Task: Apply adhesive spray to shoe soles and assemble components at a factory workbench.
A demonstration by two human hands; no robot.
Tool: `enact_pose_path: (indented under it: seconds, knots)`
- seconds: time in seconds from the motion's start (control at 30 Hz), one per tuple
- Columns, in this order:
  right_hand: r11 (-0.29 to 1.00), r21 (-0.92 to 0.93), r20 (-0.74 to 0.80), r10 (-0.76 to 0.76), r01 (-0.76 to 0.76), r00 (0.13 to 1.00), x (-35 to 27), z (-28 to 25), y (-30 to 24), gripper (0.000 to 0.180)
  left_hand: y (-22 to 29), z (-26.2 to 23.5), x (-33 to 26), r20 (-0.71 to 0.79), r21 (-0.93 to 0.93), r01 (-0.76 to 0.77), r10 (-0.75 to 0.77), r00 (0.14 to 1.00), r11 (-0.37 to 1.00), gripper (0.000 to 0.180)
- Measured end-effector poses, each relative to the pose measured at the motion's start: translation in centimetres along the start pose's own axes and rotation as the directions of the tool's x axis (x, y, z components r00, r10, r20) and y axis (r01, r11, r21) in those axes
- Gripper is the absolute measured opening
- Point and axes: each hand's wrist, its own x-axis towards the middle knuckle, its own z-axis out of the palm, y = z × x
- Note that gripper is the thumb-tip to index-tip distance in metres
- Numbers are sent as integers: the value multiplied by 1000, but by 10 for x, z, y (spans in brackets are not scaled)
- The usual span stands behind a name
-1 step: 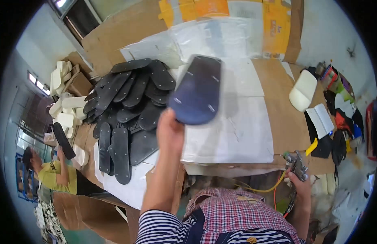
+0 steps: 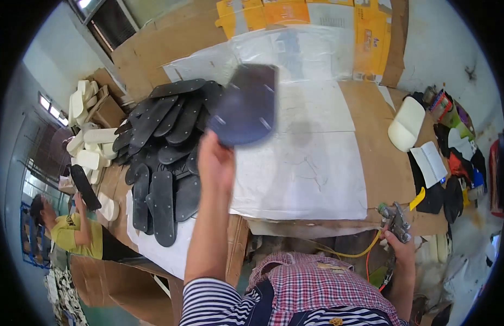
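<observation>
My left hand [image 2: 216,165] grips a dark, flat panel [image 2: 247,106] by its near left edge. Held tilted above the table, the panel has a rounded near end and several pale slots or marks, a little blurred. A heap of similar black, rounded panels [image 2: 168,127] with small light dots lies just left of it. At the table's front right, my right hand [image 2: 401,249] is wrapped round the handle of a metal spray gun [image 2: 395,221], its nozzle toward the table. A yellow hose [image 2: 355,254] runs close to the gun.
White paper [image 2: 317,179] and brown cardboard [image 2: 380,157] cover the table. A cream moulded piece [image 2: 406,124] and an open notebook [image 2: 428,163] lie at right. Cream pieces [image 2: 91,157] are piled at far left, near a person in a yellow shirt [image 2: 81,231] holding a black panel.
My left hand has carried the dark panel left and slightly away from me, toward the heap. My right hand and the spray gun stay nearly where they were.
</observation>
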Motion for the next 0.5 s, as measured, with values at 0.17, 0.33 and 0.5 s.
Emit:
enact_pose_path:
  seconds: [0.17, 0.33, 0.5]
  knots:
    - [1000, -10, 64, 8, -8, 998, 6, 30, -4, 26, 108, -33, 72, -49, -76, -286, 283, 958, 955, 98]
    - [996, -85, 106, 9, 0, 994, 25, 28, 8, 35, 17, -117, 20, -91, 16, -79, 80, 993, 997, 18]
    - [926, -368, 117, -39, 79, 992, 90, -1, 70, 55, -59, -197, -124, -569, -132, 38, -107, 815, 991, 26]
